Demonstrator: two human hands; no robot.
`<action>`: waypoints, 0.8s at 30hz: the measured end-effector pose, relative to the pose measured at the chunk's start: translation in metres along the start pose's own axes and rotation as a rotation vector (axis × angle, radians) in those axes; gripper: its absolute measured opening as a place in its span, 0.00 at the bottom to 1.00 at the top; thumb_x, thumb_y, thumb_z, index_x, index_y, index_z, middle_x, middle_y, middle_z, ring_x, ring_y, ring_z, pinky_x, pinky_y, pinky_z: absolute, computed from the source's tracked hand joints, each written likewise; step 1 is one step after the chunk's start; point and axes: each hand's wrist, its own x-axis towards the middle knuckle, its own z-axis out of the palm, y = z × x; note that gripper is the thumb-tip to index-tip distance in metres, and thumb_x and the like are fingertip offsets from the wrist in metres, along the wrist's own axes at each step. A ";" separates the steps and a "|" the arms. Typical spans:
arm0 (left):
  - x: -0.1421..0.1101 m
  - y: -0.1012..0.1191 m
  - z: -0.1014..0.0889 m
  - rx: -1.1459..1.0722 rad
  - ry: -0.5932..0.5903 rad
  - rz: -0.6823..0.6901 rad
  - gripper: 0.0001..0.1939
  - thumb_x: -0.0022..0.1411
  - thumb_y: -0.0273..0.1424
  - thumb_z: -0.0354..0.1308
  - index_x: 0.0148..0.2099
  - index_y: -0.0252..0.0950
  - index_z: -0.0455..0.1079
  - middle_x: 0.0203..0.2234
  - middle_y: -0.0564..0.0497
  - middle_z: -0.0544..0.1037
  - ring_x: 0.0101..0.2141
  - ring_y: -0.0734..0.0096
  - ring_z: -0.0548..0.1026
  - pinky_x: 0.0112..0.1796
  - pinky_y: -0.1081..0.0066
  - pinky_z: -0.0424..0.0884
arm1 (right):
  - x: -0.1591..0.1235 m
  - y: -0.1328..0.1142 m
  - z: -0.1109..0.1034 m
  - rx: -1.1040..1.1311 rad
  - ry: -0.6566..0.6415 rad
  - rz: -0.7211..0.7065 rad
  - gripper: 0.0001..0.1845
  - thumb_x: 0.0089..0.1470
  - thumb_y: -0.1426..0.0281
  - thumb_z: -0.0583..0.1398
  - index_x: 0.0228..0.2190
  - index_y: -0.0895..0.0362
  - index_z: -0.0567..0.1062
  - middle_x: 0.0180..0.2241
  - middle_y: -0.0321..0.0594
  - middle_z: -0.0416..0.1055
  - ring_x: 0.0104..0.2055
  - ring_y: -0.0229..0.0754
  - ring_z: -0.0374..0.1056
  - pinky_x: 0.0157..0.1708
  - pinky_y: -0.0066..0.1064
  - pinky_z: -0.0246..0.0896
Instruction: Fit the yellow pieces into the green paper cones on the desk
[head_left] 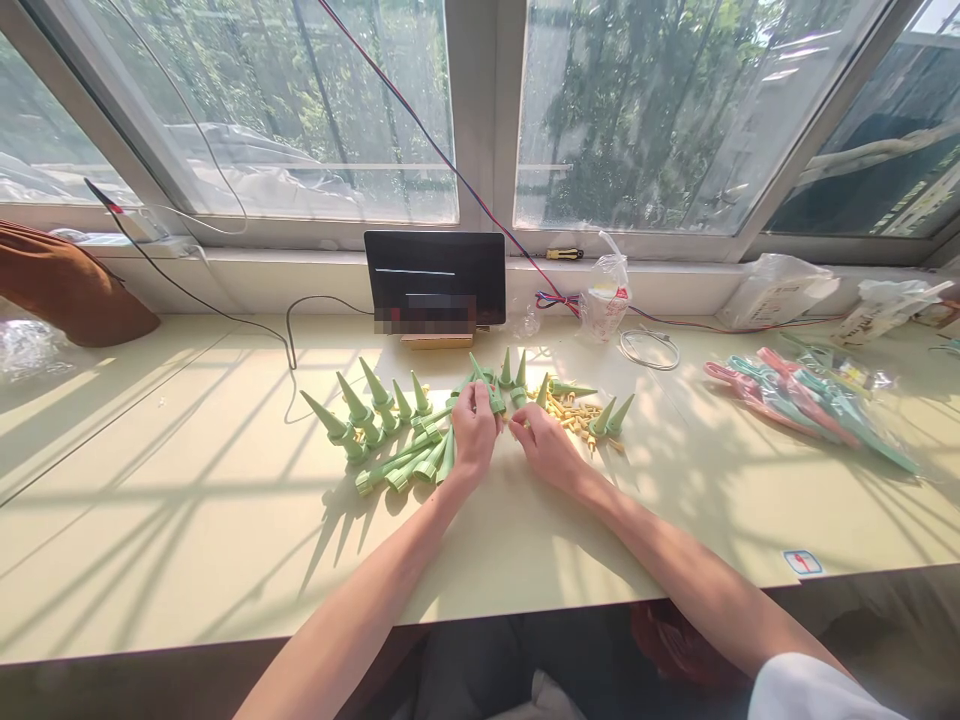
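Observation:
My left hand (474, 428) is closed round a green cone-shaped plastic spike (487, 388), holding it tilted above the table. My right hand (546, 446) is beside it with fingers pinched on a small yellow piece (516, 424) near the spike's base. Left of my hands lies a row of green spikes (382, 425), some upright, some lying flat. To the right sits a heap of small yellow pieces (571, 412) with a few more green spikes (611, 416) standing around it.
A dark tablet (435, 279) stands on a wooden block at the back of the pale table (187, 520). Cables (289, 340), a bagged cup (604, 299) and packets line the windowsill. Bagged pink and teal items (806, 405) lie at right; brown fabric (71, 290) at left.

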 end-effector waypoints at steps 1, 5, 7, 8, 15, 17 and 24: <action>0.000 0.000 0.000 -0.002 -0.002 0.007 0.14 0.68 0.42 0.49 0.35 0.39 0.63 0.19 0.58 0.60 0.14 0.80 0.59 0.16 0.74 0.56 | 0.000 0.000 0.000 0.019 0.012 0.012 0.10 0.66 0.66 0.50 0.36 0.55 0.68 0.34 0.38 0.69 0.33 0.41 0.64 0.34 0.31 0.57; -0.001 0.002 0.000 -0.024 -0.039 -0.001 0.14 0.68 0.42 0.48 0.36 0.39 0.64 0.21 0.56 0.64 0.14 0.80 0.59 0.16 0.74 0.55 | 0.000 0.002 0.001 0.084 0.079 0.050 0.11 0.66 0.63 0.49 0.36 0.54 0.67 0.31 0.37 0.69 0.29 0.40 0.63 0.31 0.31 0.58; -0.002 0.002 0.001 -0.029 -0.084 -0.027 0.14 0.68 0.42 0.49 0.36 0.38 0.64 0.21 0.55 0.66 0.14 0.79 0.60 0.16 0.74 0.54 | 0.001 0.003 0.001 0.096 0.146 0.043 0.12 0.66 0.62 0.49 0.36 0.54 0.67 0.31 0.37 0.69 0.30 0.40 0.65 0.31 0.31 0.60; -0.003 0.002 0.001 -0.027 -0.108 -0.041 0.13 0.68 0.42 0.49 0.36 0.38 0.64 0.22 0.55 0.66 0.14 0.79 0.60 0.16 0.74 0.54 | 0.001 0.003 0.001 0.101 0.191 0.035 0.12 0.66 0.62 0.49 0.36 0.54 0.67 0.31 0.38 0.69 0.30 0.40 0.65 0.32 0.32 0.61; -0.005 -0.005 0.003 0.000 -0.198 -0.086 0.13 0.68 0.40 0.49 0.36 0.37 0.65 0.25 0.54 0.69 0.15 0.79 0.62 0.16 0.74 0.56 | 0.001 -0.001 -0.003 0.266 0.456 0.028 0.11 0.67 0.61 0.50 0.37 0.54 0.66 0.31 0.38 0.71 0.28 0.38 0.68 0.31 0.31 0.67; -0.005 -0.005 0.003 0.001 -0.212 -0.093 0.13 0.68 0.40 0.49 0.36 0.37 0.65 0.24 0.54 0.69 0.15 0.79 0.63 0.17 0.74 0.56 | 0.001 -0.001 -0.003 0.324 0.483 0.049 0.11 0.67 0.61 0.50 0.36 0.54 0.66 0.31 0.37 0.71 0.24 0.36 0.67 0.27 0.30 0.67; -0.005 -0.006 0.004 0.016 -0.231 -0.092 0.14 0.68 0.42 0.50 0.36 0.37 0.65 0.21 0.56 0.67 0.15 0.79 0.63 0.17 0.75 0.57 | 0.004 0.002 0.002 0.432 0.514 0.081 0.11 0.67 0.60 0.51 0.37 0.54 0.66 0.32 0.38 0.72 0.30 0.39 0.73 0.28 0.33 0.73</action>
